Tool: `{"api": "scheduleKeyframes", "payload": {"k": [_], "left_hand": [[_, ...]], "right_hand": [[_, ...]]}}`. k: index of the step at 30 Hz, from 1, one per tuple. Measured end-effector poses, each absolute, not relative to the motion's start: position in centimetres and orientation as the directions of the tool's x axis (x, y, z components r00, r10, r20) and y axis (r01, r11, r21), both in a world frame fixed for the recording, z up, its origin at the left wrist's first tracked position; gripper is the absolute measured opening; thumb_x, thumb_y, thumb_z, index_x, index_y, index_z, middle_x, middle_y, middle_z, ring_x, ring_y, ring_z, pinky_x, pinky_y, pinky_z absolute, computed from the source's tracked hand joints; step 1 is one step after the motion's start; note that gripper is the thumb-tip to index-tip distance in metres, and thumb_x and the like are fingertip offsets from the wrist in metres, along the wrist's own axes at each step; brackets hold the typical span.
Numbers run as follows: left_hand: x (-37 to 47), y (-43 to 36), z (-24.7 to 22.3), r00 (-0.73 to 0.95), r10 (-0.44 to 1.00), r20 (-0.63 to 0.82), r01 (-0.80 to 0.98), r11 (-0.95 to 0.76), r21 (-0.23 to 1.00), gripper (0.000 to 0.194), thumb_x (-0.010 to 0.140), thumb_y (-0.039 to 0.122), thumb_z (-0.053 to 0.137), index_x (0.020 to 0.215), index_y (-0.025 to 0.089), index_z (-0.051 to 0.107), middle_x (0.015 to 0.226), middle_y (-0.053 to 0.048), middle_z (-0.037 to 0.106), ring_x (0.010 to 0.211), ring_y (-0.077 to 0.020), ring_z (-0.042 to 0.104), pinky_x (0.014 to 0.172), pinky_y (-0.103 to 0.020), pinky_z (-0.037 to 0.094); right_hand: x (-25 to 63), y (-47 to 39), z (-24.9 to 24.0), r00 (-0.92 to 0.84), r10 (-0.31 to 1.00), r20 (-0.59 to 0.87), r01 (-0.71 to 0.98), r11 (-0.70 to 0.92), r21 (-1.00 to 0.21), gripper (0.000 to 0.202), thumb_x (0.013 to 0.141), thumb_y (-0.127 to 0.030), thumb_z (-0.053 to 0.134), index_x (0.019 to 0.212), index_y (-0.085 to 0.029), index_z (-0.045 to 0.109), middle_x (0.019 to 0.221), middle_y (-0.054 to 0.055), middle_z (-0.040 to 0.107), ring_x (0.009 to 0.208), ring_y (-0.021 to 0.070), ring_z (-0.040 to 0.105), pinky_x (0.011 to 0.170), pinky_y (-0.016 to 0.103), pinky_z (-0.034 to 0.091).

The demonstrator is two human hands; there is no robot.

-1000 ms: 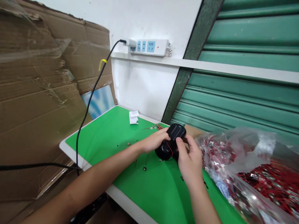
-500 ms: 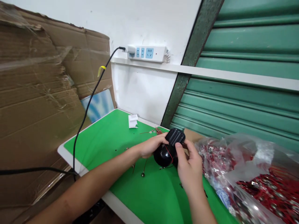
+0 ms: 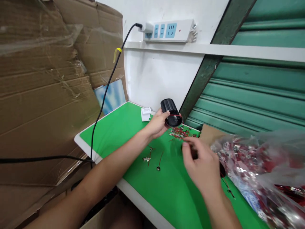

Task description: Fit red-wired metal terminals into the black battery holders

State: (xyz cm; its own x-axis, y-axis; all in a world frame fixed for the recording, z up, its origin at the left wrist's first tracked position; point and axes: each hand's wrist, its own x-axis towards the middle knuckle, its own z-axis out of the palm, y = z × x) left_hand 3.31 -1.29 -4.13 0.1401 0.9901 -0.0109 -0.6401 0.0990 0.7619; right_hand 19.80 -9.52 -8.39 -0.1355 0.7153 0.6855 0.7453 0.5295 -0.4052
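My left hand (image 3: 158,123) is wrapped round a black plastic casing (image 3: 168,106) with ribbed slots at its top and a round, hollow lower end. A thin red wire crosses the casing. My right hand (image 3: 200,156) is over the green mat, lower right of the casing, its thumb and fingers curled towards each other; what they hold, if anything, is blurred. Just beyond its fingertips lies a pile of red wires with small metal parts (image 3: 177,132). A dark object is partly hidden behind my right hand. Small wired parts (image 3: 158,168) lie scattered nearer the front.
Clear plastic bags full of red wires and metal parts (image 3: 247,165) stand at the right. A black cable (image 3: 108,83) runs from the wall power strip (image 3: 177,31) past the table's left corner. Cardboard (image 3: 43,95) stands at the left; a torn white box (image 3: 145,114) lies at the back.
The casing has been lifted and turned in my left hand, showing its hollow end. My right hand has let go of it and moved down and right. The view has shifted.
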Motion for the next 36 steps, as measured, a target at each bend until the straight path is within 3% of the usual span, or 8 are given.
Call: {"api": "scheduleKeyframes", "payload": {"k": [5,10,17,19,22,27,32,36], "left_hand": [[3.1,-0.8,-4.0,-0.001,0.995,-0.099,-0.665,0.074,0.743,0.02,0.101,0.012,0.042,0.116,0.015,0.055,0.084,-0.003,0.069,0.082,-0.0145,0.072,0.099,-0.037,0.058],[3.3,-1.1,-4.1,0.031,0.99,-0.14,-0.618,0.129,0.776,0.018,0.096,0.014,0.044,0.111,0.018,0.053,0.084,-0.003,0.069,0.083,-0.0162,0.074,0.092,-0.034,0.059],[3.6,-1.1,-4.7,0.072,0.98,-0.186,-0.522,0.196,0.83,0.019,0.093,0.016,0.048,0.112,0.019,0.052,0.082,-0.002,0.066,0.073,-0.0144,0.067,0.08,-0.03,0.058],[3.5,-0.9,-5.0,0.077,0.978,-0.193,-0.512,0.205,0.834,0.019,0.093,0.017,0.049,0.112,0.019,0.052,0.085,-0.003,0.066,0.074,-0.0142,0.067,0.081,-0.03,0.058],[3.3,-0.4,-5.4,0.072,0.98,-0.184,-0.496,0.195,0.846,0.021,0.093,0.019,0.048,0.114,0.02,0.05,0.089,-0.003,0.065,0.074,-0.0137,0.065,0.081,-0.03,0.056],[3.2,0.1,-6.5,-0.029,0.993,-0.118,-0.34,0.101,0.935,0.031,0.093,0.029,0.055,0.122,0.021,0.055,0.095,-0.003,0.064,0.082,-0.0144,0.063,0.083,-0.026,0.054],[3.2,0.0,-7.2,0.083,0.995,-0.054,-0.225,0.071,0.972,0.031,0.087,0.033,0.064,0.116,0.02,0.066,0.106,-0.006,0.07,0.098,-0.0194,0.064,0.092,-0.027,0.052],[3.0,-0.2,-7.2,0.272,0.954,0.124,-0.126,-0.092,0.988,0.017,0.086,0.031,0.061,0.091,0.02,0.073,0.101,-0.006,0.073,0.104,-0.0214,0.063,0.1,-0.026,0.05]], "right_hand": [[17.5,-10.5,-10.3,-0.6,0.726,0.336,0.659,0.686,-0.308,0.026,0.09,-0.011,0.055,0.108,-0.021,0.072,0.117,0.01,0.07,0.113,0.0279,0.064,0.092,0.043,0.055],[17.1,-11.4,-10.4,-0.596,0.786,0.166,0.737,0.617,-0.274,0.014,0.095,-0.016,0.056,0.099,-0.021,0.068,0.132,0.013,0.063,0.127,0.0348,0.055,0.095,0.052,0.052],[16.7,-12.1,-11.1,-0.636,0.743,0.207,0.74,0.664,-0.106,0.018,0.1,-0.01,0.047,0.1,-0.018,0.064,0.126,0.014,0.066,0.123,0.0332,0.057,0.095,0.051,0.048],[16.6,-12.3,-10.7,-0.616,0.764,0.193,0.741,0.645,-0.188,0.019,0.102,-0.011,0.044,0.101,-0.018,0.062,0.122,0.013,0.067,0.118,0.0315,0.058,0.093,0.049,0.047],[17.0,-12.3,-9.1,-0.569,0.812,0.128,0.683,0.553,-0.477,0.022,0.107,-0.022,0.038,0.099,-0.021,0.058,0.107,0.008,0.068,0.102,0.0259,0.062,0.087,0.045,0.048],[18.6,-11.4,-6.2,-0.4,0.888,0.228,0.354,0.379,-0.855,0.025,0.11,-0.044,0.04,0.099,-0.024,0.051,0.08,0.0,0.065,0.076,0.0155,0.063,0.071,0.029,0.051],[20.6,-9.7,-6.0,-0.012,0.897,0.442,0.346,0.419,-0.84,0.024,0.101,-0.041,0.053,0.115,-0.022,0.055,0.07,-0.002,0.066,0.063,0.0138,0.062,0.059,0.024,0.05],[21.5,-9.0,-6.7,0.037,0.88,0.473,0.486,0.398,-0.778,0.033,0.1,-0.044,0.051,0.118,-0.019,0.063,0.081,0.004,0.075,0.068,0.0157,0.069,0.061,0.027,0.053]]}}
